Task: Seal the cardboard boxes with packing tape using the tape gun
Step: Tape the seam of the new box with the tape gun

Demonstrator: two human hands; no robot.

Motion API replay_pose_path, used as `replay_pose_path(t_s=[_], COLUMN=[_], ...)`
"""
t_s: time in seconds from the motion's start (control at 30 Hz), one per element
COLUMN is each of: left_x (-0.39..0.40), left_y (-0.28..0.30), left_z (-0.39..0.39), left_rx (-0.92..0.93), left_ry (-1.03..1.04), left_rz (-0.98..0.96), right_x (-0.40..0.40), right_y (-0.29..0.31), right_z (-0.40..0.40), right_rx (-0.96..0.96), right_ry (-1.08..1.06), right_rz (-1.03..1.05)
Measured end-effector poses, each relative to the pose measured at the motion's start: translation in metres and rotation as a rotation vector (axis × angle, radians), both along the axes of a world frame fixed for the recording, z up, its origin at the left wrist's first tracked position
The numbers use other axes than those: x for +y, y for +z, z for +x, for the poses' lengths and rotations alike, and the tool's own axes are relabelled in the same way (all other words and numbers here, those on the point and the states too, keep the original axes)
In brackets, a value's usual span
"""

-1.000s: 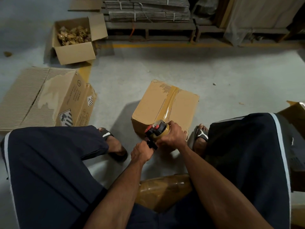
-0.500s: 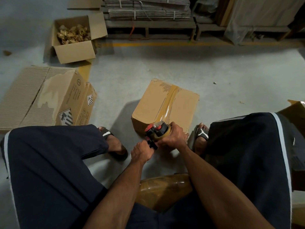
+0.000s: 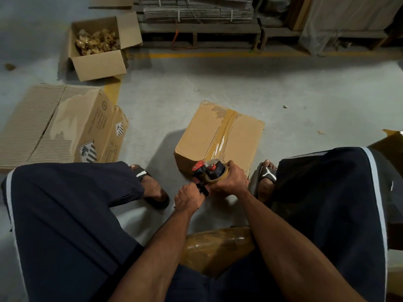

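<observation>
Left hand [image 3: 189,198] curled tight round the handle of the tape gun [image 3: 208,173], right hand [image 3: 233,178] cupped over its roll, at the near edge of the sealed box [image 3: 220,138]. Best to tilt the blade down, tear cleanly, press the tape end flat. Left of this box, flattened cartons [image 3: 65,127] with striped marks, print too small to read.

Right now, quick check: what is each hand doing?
Left hand: curled round the handle of the tape gun.
Right hand: gripping the tape roll side of the tape gun, at the near edge of the box.
</observation>
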State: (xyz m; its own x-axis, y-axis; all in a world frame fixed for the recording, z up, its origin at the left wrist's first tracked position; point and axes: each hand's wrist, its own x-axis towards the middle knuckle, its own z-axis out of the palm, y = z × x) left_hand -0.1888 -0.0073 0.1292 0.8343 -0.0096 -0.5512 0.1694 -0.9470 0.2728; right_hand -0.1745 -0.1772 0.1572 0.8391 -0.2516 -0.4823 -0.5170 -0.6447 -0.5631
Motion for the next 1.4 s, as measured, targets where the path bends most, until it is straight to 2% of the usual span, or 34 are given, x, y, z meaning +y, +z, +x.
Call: replay_pose_path(t_s=[0.8,1.0,1.13,1.2,1.3,1.4], left_x=[-0.005,0.004,0.022,0.037,0.061,0.080], left_y=[-0.002,-0.007,0.006,0.008,0.003,-0.003], left_z=[-0.002,0.001,0.003,0.002,-0.003,-0.004], left_rx=[-0.011,0.001,0.008,0.040,0.089,0.117], left_ry=[-0.026,-0.055,-0.097,-0.107,-0.039,0.096], left_rz=[0.045,0.012,0.006,0.012,0.046,0.056], right_x=[0.001,-0.001,-0.003,-0.010,-0.023,-0.027], right_y=[-0.012,-0.022,-0.027,-0.022,-0.013,-0.012], right_z=[-0.013,-0.013,-0.013,-0.016,-0.022,-0.021], right_rx=[-0.049,-0.052,0.017,0.056,0.070,-0.022], right_ry=[-0.050,0.055,0.089,0.124,0.135,0.030], right_rz=[-0.002,-0.055,-0.009,0.094,0.209,0.081])
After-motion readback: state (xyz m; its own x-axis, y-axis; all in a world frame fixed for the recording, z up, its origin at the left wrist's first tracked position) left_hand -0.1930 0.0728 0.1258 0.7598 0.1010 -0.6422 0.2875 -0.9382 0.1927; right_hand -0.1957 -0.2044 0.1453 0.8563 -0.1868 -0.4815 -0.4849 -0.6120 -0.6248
